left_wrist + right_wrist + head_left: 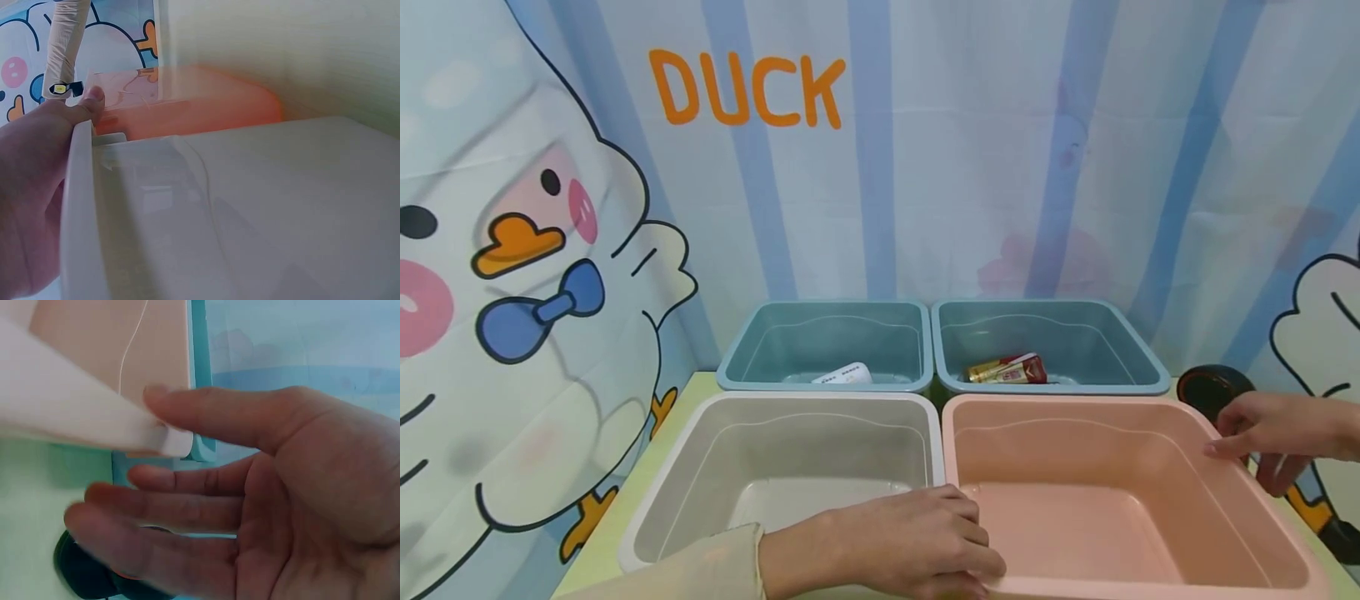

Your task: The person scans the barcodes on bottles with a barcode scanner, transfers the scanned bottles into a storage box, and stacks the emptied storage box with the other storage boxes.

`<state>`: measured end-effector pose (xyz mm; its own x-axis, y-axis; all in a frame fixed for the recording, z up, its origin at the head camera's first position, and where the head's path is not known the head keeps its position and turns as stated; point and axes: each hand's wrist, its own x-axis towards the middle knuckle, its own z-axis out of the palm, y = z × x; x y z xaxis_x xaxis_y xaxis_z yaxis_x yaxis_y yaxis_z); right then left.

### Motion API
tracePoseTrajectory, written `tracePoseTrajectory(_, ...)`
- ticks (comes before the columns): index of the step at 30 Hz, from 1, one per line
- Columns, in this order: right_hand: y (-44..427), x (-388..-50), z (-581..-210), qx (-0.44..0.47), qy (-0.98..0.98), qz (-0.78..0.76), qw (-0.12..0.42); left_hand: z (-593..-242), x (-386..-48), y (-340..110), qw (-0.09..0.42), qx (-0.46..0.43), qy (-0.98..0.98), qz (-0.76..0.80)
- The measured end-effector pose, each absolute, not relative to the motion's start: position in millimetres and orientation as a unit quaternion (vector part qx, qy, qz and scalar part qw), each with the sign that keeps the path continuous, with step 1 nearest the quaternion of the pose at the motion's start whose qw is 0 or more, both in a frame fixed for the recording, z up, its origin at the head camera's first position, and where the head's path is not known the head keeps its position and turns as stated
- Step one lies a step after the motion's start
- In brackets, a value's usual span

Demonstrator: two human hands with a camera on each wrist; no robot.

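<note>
A pink basin [1075,533] stands at the front right, beside a light grey basin [842,442]. My left hand [902,537] reaches across the grey basin, its fingers curled over the pink basin's near left corner. In the left wrist view its thumb shows beyond the grey rim; the other fingers are mostly hidden there. At the far right corner of the pink basin is my right hand [1277,437]. Its thumb lies over the rim, while the loosely extended fingers [169,506] spread below, outside the wall. Nothing is seen inside the pink basin.
Two blue bins stand behind. The left bin [752,350] holds a white item [844,374]; the right bin [1120,346] holds red and gold packages [1009,369]. A dark round object [1213,387] is behind my right hand. A duck-print curtain [962,167] hangs close behind.
</note>
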<state>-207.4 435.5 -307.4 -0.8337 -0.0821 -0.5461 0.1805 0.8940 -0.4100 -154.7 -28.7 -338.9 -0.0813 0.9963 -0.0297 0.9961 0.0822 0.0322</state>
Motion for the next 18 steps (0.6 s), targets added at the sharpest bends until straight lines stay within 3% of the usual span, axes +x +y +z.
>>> tracePoseTrajectory(11,446.2,-208.2,-311.9,0.053,0.901,-0.297,0.312,-337.3,-154.2,-24.4,0.023,0.669,0.743,-0.017)
tracePoseTrajectory(18,450.6,-206.0,-315.8,0.06,0.901,-0.304,0.304,-335.2,-156.1,-23.1,0.079,0.589,0.794,0.123)
